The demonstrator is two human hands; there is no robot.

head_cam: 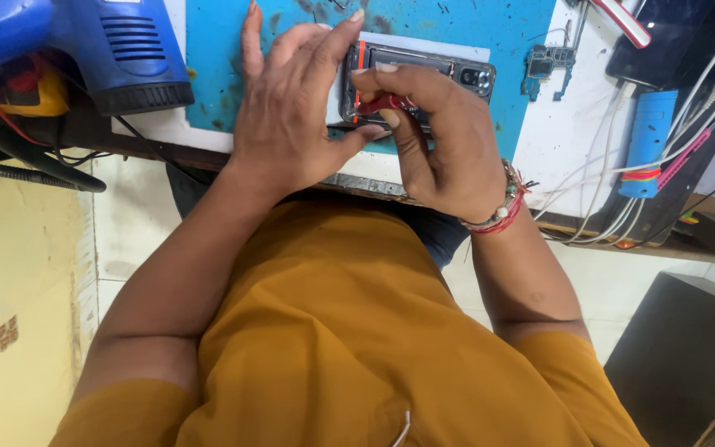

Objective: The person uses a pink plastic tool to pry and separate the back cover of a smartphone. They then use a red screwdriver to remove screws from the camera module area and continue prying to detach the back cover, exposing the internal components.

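An opened phone [424,74] is steadied on a blue mat [457,25] by the left hand [287,116], fingers spread over its end. A red-handled tool [382,103] is pinched by the right hand [444,141] against the phone. A blue heat gun [84,45] lies at the counter [556,149] edge, and a small circuit board [548,62] beside the mat.

Bright even light, soft faint shadows, sharp centre, slight wide-angle stretch and blur at the edges
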